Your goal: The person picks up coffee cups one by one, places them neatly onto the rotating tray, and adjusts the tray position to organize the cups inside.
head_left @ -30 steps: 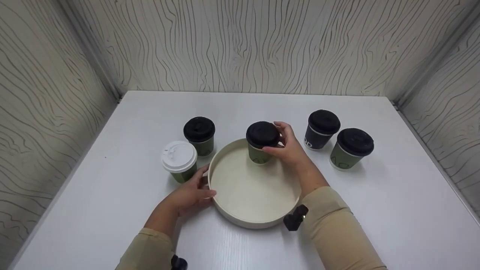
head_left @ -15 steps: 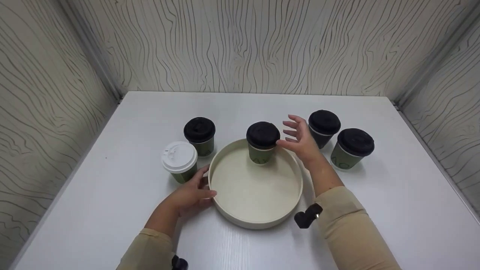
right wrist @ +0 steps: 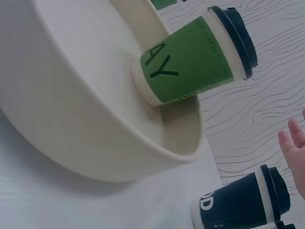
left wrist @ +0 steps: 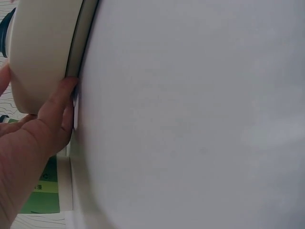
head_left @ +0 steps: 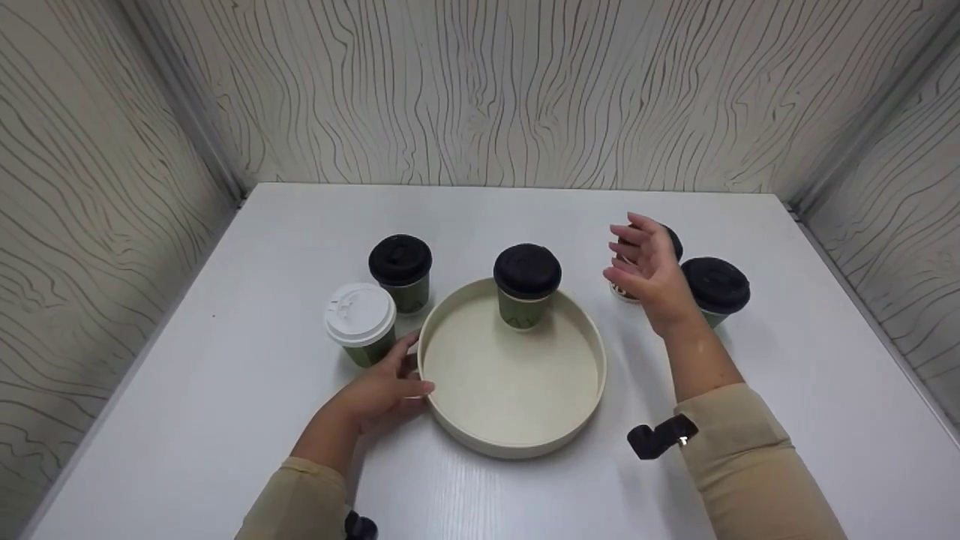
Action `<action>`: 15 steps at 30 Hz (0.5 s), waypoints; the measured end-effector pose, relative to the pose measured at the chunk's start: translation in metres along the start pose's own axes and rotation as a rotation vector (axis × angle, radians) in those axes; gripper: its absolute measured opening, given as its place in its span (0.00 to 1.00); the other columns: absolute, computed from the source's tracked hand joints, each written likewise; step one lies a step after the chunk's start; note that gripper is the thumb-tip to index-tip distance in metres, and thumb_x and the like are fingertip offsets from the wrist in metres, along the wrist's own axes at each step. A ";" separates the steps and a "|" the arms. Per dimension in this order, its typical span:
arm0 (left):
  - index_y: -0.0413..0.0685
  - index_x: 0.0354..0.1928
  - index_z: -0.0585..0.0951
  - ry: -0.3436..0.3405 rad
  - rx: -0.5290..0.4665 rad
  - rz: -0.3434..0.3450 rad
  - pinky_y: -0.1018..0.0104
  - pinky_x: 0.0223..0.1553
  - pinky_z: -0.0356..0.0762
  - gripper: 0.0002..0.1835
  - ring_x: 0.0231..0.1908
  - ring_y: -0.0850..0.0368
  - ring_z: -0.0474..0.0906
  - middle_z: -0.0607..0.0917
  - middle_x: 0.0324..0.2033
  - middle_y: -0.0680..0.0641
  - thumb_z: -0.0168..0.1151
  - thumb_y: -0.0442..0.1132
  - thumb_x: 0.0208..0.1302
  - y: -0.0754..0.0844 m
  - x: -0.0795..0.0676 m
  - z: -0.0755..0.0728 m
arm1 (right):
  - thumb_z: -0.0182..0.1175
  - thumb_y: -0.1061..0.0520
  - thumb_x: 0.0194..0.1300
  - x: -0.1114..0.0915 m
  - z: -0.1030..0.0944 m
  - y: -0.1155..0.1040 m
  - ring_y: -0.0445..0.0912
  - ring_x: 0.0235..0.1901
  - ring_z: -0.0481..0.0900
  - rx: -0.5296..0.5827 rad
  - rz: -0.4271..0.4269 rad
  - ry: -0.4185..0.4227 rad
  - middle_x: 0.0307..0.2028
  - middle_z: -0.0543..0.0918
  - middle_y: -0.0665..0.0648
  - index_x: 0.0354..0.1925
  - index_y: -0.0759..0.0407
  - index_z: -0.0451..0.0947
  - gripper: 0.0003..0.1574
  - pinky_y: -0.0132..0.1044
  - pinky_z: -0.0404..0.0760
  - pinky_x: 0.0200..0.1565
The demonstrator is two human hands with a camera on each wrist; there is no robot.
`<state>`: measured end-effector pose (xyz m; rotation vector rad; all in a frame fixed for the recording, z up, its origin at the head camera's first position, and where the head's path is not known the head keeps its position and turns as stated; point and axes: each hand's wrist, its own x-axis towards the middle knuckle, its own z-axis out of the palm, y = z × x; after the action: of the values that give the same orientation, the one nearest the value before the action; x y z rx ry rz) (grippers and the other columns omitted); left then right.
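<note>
A round cream tray (head_left: pixel 517 390) lies on the table, and my left hand (head_left: pixel 379 390) grips its left side, with the thumb at the rim and the other fingers along the outer wall. In the left wrist view those fingers (left wrist: pixel 59 98) reach the tray's lower edge. Inside the tray, near its far rim, a green paper coffee cup (right wrist: pixel 186 64) with a black lid stands upright. My right hand (head_left: pixel 649 274) holds nothing; its fingers are spread and slightly bent. It hovers before a dark blue coffee cup (right wrist: pixel 233 205), partly hiding it; contact cannot be judged.
Left of the tray stand a white-lidded green cup (head_left: pixel 360 319) and a black-lidded green cup (head_left: pixel 401 270). Another black-lidded green cup (head_left: pixel 716 289) is at the right, partly behind my right hand. Patterned panels (head_left: pixel 480 97) enclose the white table (head_left: pixel 480 499) at the back and sides.
My right hand has let go of the green cup in the tray and moved right, to the dark blue cup. The left hand and tray have stayed in place.
</note>
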<state>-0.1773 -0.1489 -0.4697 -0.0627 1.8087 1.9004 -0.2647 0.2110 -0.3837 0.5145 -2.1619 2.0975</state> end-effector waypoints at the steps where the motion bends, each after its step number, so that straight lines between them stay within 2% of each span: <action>1: 0.61 0.70 0.49 0.000 0.000 0.000 0.57 0.49 0.74 0.45 0.55 0.47 0.69 0.53 0.67 0.37 0.61 0.28 0.56 0.000 0.000 0.000 | 0.61 0.68 0.53 -0.001 -0.002 -0.002 0.52 0.59 0.62 -0.002 -0.001 0.003 0.62 0.61 0.63 0.66 0.58 0.48 0.48 0.54 0.55 0.62; 5: 0.61 0.70 0.48 0.000 -0.001 -0.001 0.58 0.49 0.74 0.46 0.55 0.47 0.69 0.53 0.67 0.37 0.61 0.28 0.56 0.000 0.000 0.000 | 0.61 0.69 0.54 -0.004 -0.011 -0.011 0.56 0.60 0.60 -0.006 -0.007 0.005 0.62 0.60 0.63 0.66 0.57 0.49 0.47 0.52 0.56 0.62; 10: 0.62 0.70 0.47 -0.016 -0.023 -0.003 0.58 0.48 0.74 0.46 0.54 0.47 0.70 0.55 0.66 0.36 0.60 0.27 0.56 0.001 0.002 0.000 | 0.59 0.71 0.55 -0.009 -0.023 -0.020 0.58 0.59 0.60 0.010 -0.023 0.011 0.61 0.61 0.61 0.66 0.55 0.50 0.46 0.39 0.63 0.60; 15: 0.61 0.70 0.47 -0.023 -0.041 -0.003 0.59 0.48 0.74 0.46 0.54 0.47 0.70 0.54 0.66 0.36 0.60 0.27 0.56 0.000 0.002 0.000 | 0.58 0.71 0.56 -0.014 -0.036 -0.030 0.56 0.59 0.60 0.024 -0.037 0.035 0.60 0.61 0.61 0.65 0.54 0.51 0.43 0.32 0.65 0.58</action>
<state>-0.1789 -0.1478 -0.4700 -0.0581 1.7539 1.9285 -0.2483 0.2488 -0.3574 0.5114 -2.0946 2.1005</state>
